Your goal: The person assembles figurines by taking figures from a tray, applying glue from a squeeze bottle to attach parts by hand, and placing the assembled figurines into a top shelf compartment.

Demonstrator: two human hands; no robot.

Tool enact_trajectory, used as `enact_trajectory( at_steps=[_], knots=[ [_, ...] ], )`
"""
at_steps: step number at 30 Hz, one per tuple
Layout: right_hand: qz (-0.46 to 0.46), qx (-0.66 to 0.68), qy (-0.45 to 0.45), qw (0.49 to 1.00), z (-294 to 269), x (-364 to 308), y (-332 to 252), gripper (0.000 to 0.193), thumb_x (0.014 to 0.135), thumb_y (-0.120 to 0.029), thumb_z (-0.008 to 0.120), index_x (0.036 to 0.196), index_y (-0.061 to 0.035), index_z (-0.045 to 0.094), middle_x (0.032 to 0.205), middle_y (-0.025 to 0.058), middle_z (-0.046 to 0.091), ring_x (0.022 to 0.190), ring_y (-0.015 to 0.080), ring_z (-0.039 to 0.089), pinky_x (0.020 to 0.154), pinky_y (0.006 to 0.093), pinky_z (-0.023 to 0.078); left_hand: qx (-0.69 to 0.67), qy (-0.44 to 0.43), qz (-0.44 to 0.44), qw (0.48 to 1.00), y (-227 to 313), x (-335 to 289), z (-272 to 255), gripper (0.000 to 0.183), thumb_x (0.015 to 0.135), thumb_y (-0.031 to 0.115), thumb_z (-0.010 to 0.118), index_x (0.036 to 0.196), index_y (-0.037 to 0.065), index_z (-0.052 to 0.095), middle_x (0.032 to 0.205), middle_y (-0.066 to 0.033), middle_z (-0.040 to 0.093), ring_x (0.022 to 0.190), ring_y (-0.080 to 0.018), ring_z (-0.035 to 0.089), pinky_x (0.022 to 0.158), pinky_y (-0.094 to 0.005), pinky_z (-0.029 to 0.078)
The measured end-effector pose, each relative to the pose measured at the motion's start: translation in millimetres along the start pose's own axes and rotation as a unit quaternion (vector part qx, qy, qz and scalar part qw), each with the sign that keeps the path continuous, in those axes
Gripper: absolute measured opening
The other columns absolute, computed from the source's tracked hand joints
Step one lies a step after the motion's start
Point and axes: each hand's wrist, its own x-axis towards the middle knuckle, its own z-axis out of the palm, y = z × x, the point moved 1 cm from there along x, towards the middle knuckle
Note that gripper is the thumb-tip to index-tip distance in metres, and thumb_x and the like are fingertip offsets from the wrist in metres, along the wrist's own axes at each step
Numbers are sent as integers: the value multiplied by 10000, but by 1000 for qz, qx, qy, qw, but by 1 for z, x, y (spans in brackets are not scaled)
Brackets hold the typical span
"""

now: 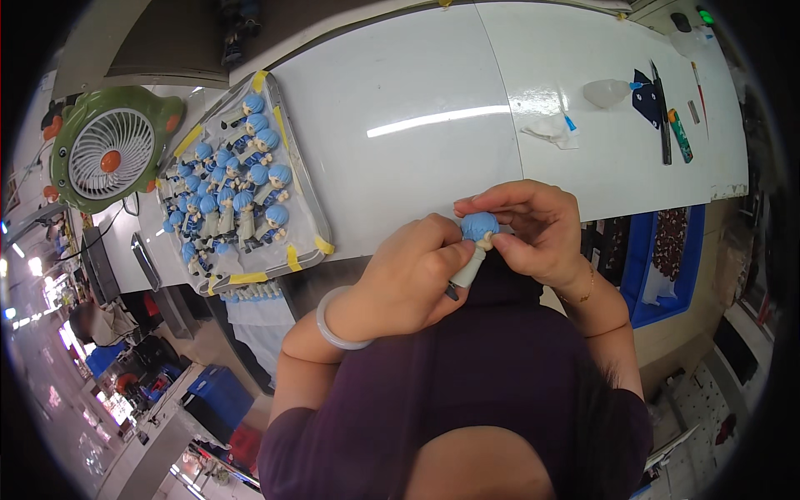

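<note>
Close to my body, at the table's front edge, a small figurine (479, 227) with light-blue hair and a pale body is between my hands. My left hand (417, 271) has its fingers closed around the figurine's body. My right hand (537, 229) pinches at the side of its head with thumb and fingers. A tray (315, 225) edged with yellow tape lies to the left, covered with several similar blue-haired figurines (225, 196).
A green fan (112, 150) stands left of the tray. At the far right are a squeeze bottle (607, 93), a crumpled tissue (550, 132), a dark pen-like tool (661, 117) and a green cutter (680, 136). Below the table's right edge sits a blue bin (679, 287).
</note>
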Motion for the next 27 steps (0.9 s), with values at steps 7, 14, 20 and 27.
enact_trajectory(
  at_steps=[7, 14, 20, 27],
  knots=[
    [7, 32, -32, 999, -2, -1, -1, 309, 710, 88, 465, 1014, 73, 516, 1013, 156, 571, 950, 189, 553, 845, 288, 437, -2, 35, 49, 998, 0, -1, 1, 465, 608, -59, 636, 986, 30, 379, 783, -139, 477, 581, -216, 505, 493, -266, 419],
    [12, 44, -41, 998, -4, 0, 2, 282, 739, 59, 469, 1017, 67, 518, 1023, 154, 568, 959, 184, 548, 843, 285, 432, -23, 16, -23, 999, 3, -1, 0, 371, 546, 13, 645, 885, -25, 499, 843, -138, 467, 671, -287, 503, 557, -348, 420],
    [22, 77, -54, 995, -6, 2, 4, 270, 763, 6, 508, 1028, 55, 507, 1026, 150, 568, 972, 175, 536, 849, 281, 416, -74, 52, -47, 995, -1, -2, 1, 308, 612, 19, 642, 877, -22, 491, 831, -144, 491, 667, -294, 532, 560, -333, 439],
    [65, 185, -47, 979, -4, 5, 14, 252, 758, -26, 540, 1001, 16, 492, 1009, 139, 573, 943, 156, 534, 847, 278, 403, -128, 68, -27, 989, -7, -5, 3, 404, 647, -13, 621, 956, 13, 362, 818, -165, 487, 636, -295, 528, 532, -319, 433]
  ],
)
